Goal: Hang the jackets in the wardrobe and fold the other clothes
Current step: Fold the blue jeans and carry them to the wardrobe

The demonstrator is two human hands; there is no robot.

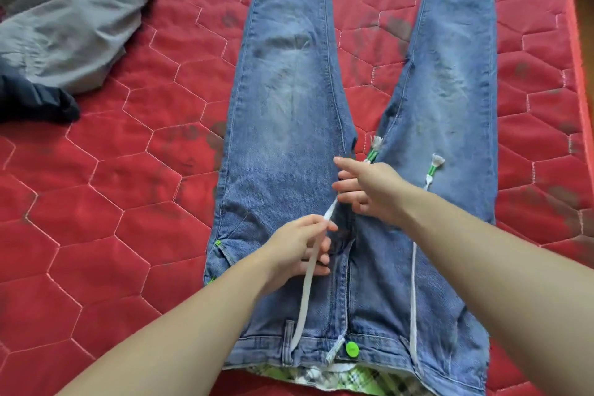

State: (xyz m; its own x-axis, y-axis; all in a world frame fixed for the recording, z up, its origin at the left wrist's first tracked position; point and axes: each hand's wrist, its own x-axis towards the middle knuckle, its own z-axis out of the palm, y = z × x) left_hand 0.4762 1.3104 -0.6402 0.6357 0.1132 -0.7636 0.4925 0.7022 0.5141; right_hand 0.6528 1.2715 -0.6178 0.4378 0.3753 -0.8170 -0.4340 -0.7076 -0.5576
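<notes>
- a pair of blue jeans (289,125) lies flat and face up on the red quilted mattress (106,190), waistband nearest the camera, the two legs spread apart and running toward the top of the view.
- a green button (352,349) sits at the middle of the waistband, and a green plaid lining (340,378) shows just inside the waist opening.
- the left hand (299,247) pinches the left white drawstring (305,286) between thumb and fingertips over the upper fly area, lifting the cord slightly off the denim; the cord runs from the waistband up through this hand.
- the right hand (369,190) hovers over the crotch of the jeans with fingers curled around the same cord further along (its green-and-white tassel end (373,151) pokes out just beyond the hand).
- a second white drawstring (414,292) lies straight along the right thigh, ending in a matching tassel (435,164).
- a crumpled grey garment (70,10) rests on the mattress at the upper left, well apart from the jeans, with a dark garment (38,103) just below it at the left edge.
</notes>
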